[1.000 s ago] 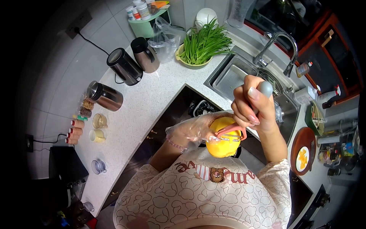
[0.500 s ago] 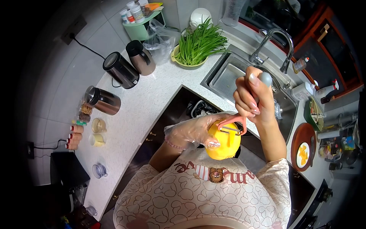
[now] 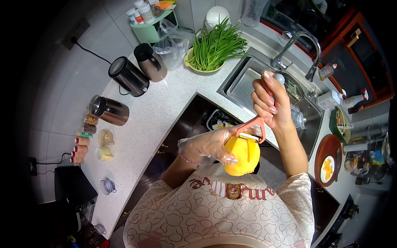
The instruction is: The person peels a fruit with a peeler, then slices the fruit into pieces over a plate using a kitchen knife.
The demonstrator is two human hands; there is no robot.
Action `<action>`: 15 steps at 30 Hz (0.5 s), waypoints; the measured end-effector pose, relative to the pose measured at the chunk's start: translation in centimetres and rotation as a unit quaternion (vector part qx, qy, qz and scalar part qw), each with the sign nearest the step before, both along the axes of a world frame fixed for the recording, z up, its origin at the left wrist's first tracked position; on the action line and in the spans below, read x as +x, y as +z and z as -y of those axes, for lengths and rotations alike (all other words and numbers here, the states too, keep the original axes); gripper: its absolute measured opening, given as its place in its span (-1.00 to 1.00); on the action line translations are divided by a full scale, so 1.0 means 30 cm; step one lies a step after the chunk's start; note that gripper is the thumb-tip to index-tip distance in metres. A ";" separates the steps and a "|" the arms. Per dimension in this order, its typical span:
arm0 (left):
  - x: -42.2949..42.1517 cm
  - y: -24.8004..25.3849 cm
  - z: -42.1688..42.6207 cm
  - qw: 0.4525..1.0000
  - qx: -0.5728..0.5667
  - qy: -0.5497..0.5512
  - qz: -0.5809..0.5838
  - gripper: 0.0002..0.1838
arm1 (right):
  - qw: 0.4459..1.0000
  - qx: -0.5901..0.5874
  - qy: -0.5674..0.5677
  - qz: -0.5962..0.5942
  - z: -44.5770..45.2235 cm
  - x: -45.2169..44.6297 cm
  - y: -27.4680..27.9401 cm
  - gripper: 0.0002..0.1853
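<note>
My left hand [image 3: 210, 145], in a clear plastic glove, is wrapped round the left side of a large, smooth yellow fruit [image 3: 240, 159] in front of my shirt. Its exact kind I cannot tell. A narrow, darker strip runs down the front of the fruit. In my right hand [image 3: 273, 101] is a pink Y-shaped peeler [image 3: 251, 122] with a grey handle end, gripped in closed fingers. The peeler's metal blade lies at the top of the fruit, near my gloved fingers. My left fingertips show through the plastic; the palm side is hidden.
Beneath my hands is an open bin [image 3: 219, 120] with a black liner. Behind are a sink [image 3: 244, 84] and a basket of green leafy stalks [image 3: 215, 49]. At right, a round wooden board [image 3: 320, 155] holds a knife and a plate of orange pieces [image 3: 328, 167]. Kettles [image 3: 129, 76] stand left.
My right hand and the peeler have shifted slightly up and left, bringing the blade from the fruit's upper face to its top edge. The left hand still holds the fruit.
</note>
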State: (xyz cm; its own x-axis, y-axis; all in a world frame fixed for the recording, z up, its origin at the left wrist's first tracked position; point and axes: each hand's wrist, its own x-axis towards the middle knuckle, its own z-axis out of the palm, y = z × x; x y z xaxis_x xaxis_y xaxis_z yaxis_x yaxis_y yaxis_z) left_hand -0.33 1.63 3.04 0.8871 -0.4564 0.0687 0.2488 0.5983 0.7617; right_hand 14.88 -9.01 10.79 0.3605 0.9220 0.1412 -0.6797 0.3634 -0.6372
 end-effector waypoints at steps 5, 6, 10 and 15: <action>0.006 -0.066 -0.030 1.000 0.010 -0.001 0.001 -0.02 | 0.999 -0.035 -0.034 0.021 -0.035 0.038 -0.050 -0.68; 0.009 -0.082 -0.035 1.000 0.005 -0.003 0.002 -0.01 | 0.997 -0.048 -0.051 0.042 -0.044 0.045 -0.061 -0.69; 0.026 -0.089 -0.051 1.000 -0.017 -0.002 -0.012 0.04 | 0.997 -0.030 -0.045 -0.047 -0.074 0.099 -0.120 -0.69; 0.032 -0.052 -0.067 0.996 -0.047 0.043 -0.064 0.15 | 0.995 -0.008 -0.094 -0.011 -0.085 0.147 -0.106 -0.67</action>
